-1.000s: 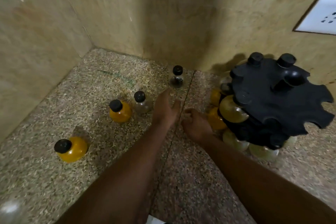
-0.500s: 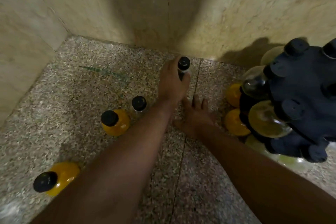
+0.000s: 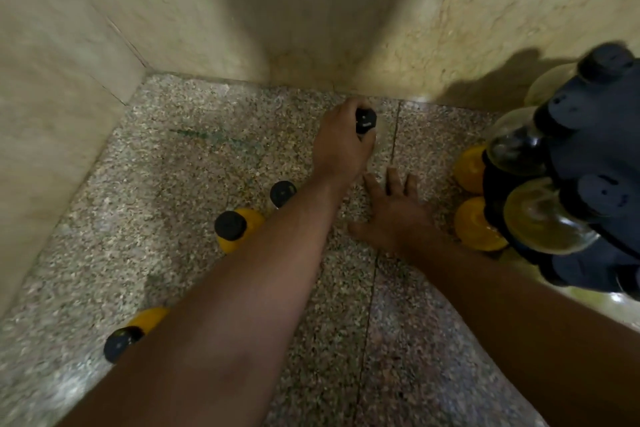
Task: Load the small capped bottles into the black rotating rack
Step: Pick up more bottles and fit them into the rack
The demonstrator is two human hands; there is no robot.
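Your left hand (image 3: 341, 142) is reaching far forward, arm stretched out toward the corner where the walls (image 3: 242, 10) meet, and its fingers are wrapping around a small clear bottle (image 3: 366, 121). Only the bottle's black cap and a sliver of glass are showing above your knuckles, so it is sitting upright in your grip, just over the speckled floor (image 3: 207, 166).

Your right hand (image 3: 394, 211) is lying flat and open on the floor, fingers spread, just behind and to the right of the gripping hand, holding nothing.

Beside your left forearm, to its left, a clear capped bottle (image 3: 282, 193) and a yellow bottle (image 3: 239, 229) are standing close together; another yellow bottle (image 3: 135, 331) is peeking out nearer your elbow.

To the right of your open hand, the black rack (image 3: 595, 166) is standing, already carrying pale and yellow bottles, blurred.
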